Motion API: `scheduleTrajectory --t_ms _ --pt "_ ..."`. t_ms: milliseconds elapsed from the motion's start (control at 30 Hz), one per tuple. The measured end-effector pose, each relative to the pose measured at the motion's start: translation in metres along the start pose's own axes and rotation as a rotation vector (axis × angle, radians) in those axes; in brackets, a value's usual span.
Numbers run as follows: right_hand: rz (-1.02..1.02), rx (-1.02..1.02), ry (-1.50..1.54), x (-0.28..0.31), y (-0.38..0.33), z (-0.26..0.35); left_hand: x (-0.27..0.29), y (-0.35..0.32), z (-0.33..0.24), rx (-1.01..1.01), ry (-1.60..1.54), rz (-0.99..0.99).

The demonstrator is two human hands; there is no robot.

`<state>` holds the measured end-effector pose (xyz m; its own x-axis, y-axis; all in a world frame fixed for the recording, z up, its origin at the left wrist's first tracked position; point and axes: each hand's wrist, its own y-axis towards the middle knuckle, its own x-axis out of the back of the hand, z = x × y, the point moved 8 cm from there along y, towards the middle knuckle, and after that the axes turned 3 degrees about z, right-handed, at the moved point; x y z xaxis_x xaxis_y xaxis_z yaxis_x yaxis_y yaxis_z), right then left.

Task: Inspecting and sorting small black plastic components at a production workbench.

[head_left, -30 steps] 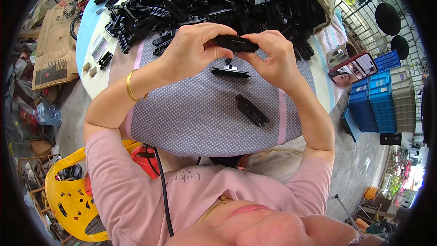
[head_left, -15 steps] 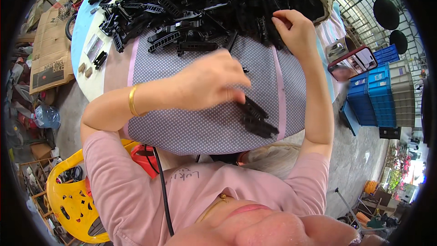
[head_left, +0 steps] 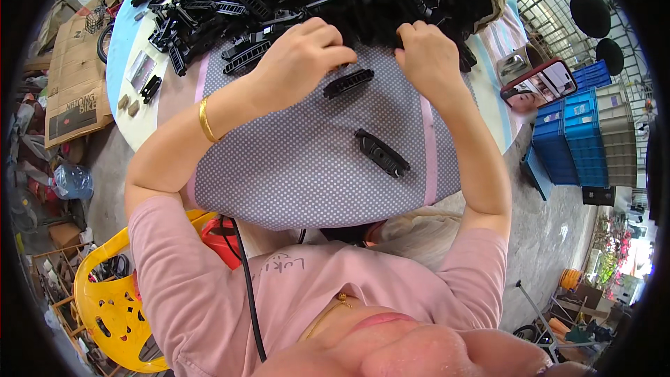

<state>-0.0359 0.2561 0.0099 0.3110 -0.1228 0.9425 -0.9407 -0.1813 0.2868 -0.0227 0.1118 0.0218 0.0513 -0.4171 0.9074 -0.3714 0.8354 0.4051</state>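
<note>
A large heap of black plastic parts [head_left: 230, 0], long and slotted, covers the far side of the table. My left hand [head_left: 303, 59], a gold bangle on its wrist, is closed at the heap's near edge; whatever its fingertips hold is hidden. Just beside those fingertips lies a black slotted part [head_left: 348, 84]. My right hand [head_left: 429, 59] is closed too, fingers curled against the heap, and I cannot make out what is in them. Nearer to me, a separate long black part [head_left: 382, 153] rests slantwise on the dotted cloth [head_left: 279, 181].
A phone [head_left: 539, 87] stands at the table's right edge, with blue crates [head_left: 583, 139] beyond. On the left are a small black part [head_left: 150, 89], brown lumps [head_left: 129, 105] and a yellow chair [head_left: 105, 293]. A black cable [head_left: 246, 286] hangs before me.
My left hand has moved away from me to the heap's edge. My right hand has shifted left. Of two parts close together near me, the nearer, blurred one is no longer visible there.
</note>
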Motion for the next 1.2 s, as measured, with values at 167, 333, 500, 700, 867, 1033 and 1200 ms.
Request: scheduleTrajectory --t_ms 167,333,500,700,867,1033,1200 --pt "-0.004 -0.120 0.380 0.004 -0.003 -0.017 0.014 -0.007 0.048 0.398 -0.949 -0.220" --pt "-0.001 -0.072 1.079 0.024 0.001 -0.021 -0.010 -0.015 0.057 0.675 -1.517 -0.209" --pt "-0.137 0.162 1.514 0.042 -0.010 0.019 -0.018 -0.019 0.049 0.775 -1.577 -0.232" --pt "-0.078 0.030 1.328 0.023 -0.010 0.025 -0.022 -0.017 0.037 0.635 -1.634 -0.141" --pt "-0.097 0.145 1.407 0.039 -0.013 0.031 -0.018 -0.014 0.029 0.620 -1.673 -0.160" --pt "-0.272 0.378 1.149 0.062 -0.015 0.029 -0.021 -0.016 0.030 0.685 -1.724 -0.038" --pt "-0.337 0.468 0.862 0.070 -0.020 0.040 -0.024 -0.021 0.038 0.751 -1.621 -0.017"
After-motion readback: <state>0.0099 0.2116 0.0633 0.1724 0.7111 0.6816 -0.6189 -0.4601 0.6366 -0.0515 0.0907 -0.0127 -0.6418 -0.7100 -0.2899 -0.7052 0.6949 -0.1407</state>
